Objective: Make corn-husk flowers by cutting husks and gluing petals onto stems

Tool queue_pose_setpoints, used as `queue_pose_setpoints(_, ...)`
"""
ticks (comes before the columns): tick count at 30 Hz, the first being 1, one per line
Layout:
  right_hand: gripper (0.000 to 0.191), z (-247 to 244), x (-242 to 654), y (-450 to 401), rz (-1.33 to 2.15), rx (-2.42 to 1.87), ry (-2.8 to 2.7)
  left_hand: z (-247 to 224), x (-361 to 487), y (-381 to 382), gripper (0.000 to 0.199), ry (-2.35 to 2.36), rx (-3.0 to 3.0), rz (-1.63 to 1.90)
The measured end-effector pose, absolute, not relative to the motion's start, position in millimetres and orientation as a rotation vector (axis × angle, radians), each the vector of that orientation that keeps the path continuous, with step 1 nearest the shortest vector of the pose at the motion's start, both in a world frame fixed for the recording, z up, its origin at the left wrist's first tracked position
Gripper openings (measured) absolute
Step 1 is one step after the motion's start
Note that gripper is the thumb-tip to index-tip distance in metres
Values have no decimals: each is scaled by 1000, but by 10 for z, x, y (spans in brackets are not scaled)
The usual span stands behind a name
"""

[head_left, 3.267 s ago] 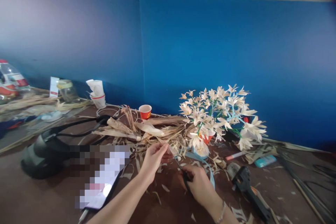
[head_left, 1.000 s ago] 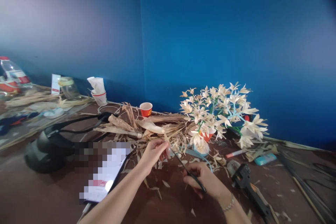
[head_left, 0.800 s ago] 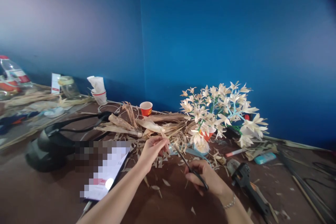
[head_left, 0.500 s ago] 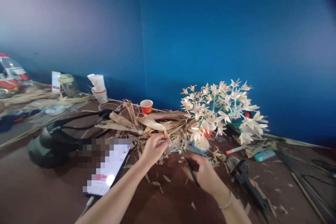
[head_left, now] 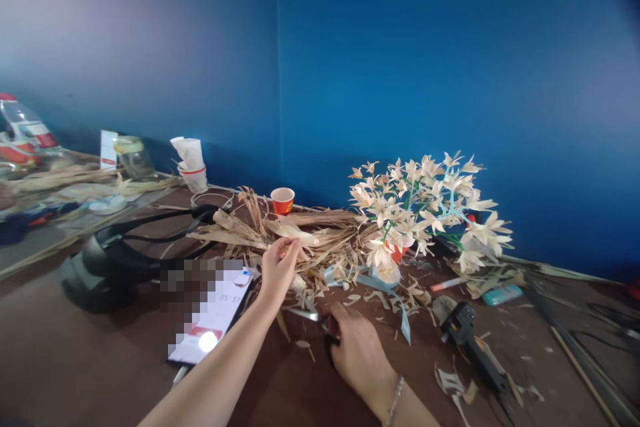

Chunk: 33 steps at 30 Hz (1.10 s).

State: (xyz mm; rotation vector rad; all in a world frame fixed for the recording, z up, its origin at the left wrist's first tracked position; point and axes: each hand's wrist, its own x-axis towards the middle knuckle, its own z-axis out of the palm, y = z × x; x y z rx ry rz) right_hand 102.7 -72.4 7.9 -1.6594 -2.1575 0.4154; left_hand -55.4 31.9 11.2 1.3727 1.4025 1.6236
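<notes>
My left hand (head_left: 280, 272) reaches to the heap of dried plant strips, its thumb and fingers closed at the near edge of a pale dried husk (head_left: 296, 232). Part of the grip is hidden behind the fingers. Lower and to the right, my right hand (head_left: 361, 345) is wrapped around the dark handles of a pair of scissors (head_left: 306, 314), whose metal blades point left across the brown table. A bunch of cream husk flowers (head_left: 430, 203) on green and light-blue stems stands in an orange cup beyond the right hand.
A black glue gun (head_left: 473, 340) lies at right, near a turquoise case (head_left: 503, 295) and a marker (head_left: 447, 283). At left are a phone (head_left: 215, 307) and a black headset (head_left: 97, 273). A red paper cup (head_left: 283, 201) stands at the back; scraps litter the table.
My left hand has moved up and left to the pale husk; the strip seen in its fingers before no longer shows. My right hand has swung left and down, and the scissors now point left.
</notes>
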Motion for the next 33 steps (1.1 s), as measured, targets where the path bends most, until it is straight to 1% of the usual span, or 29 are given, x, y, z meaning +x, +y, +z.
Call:
queue_pose_setpoints(3,40,166,1179,-672,252,-1723,-2035,117,-537,312,25,1386,1386,1607)
queue_pose_setpoints(5,38,218,1196,-676,224,-1700,-1987,127,-528,305,25,1385,1392,1589)
queue_pose_setpoints(10,39,212,919,-783,551,-1329,-2253,134,-551,307,26,1379,1361,1594)
queue_pose_setpoints(13,42,160,750,-802,569,-1316,-2382,123,-576,313,26,1352,1329,1628)
queue_pose_setpoints(16,43,141,689,-787,579,-1335,-2388,109,-584,321,24,1363,1304,1644)
queue_pose_setpoints(20,38,161,730,-785,607,-1306,-2279,100,-580,332,25,1395,1273,1629)
queue_pose_setpoints(24,37,136,815,-754,634,-1254,-2083,93,-567,340,26,1377,1380,1587)
queue_pose_setpoints(28,25,59,878,-667,910,-1209,-1871,83,-539,345,27,1368,1410,1539)
queue_pose_setpoints(30,22,46,931,-624,987,-1201,-1761,89,-527,341,26,1382,1419,1524)
queue_pose_setpoints(33,24,72,1096,-572,883,-1274,-1720,120,-514,316,25,1382,1463,1499)
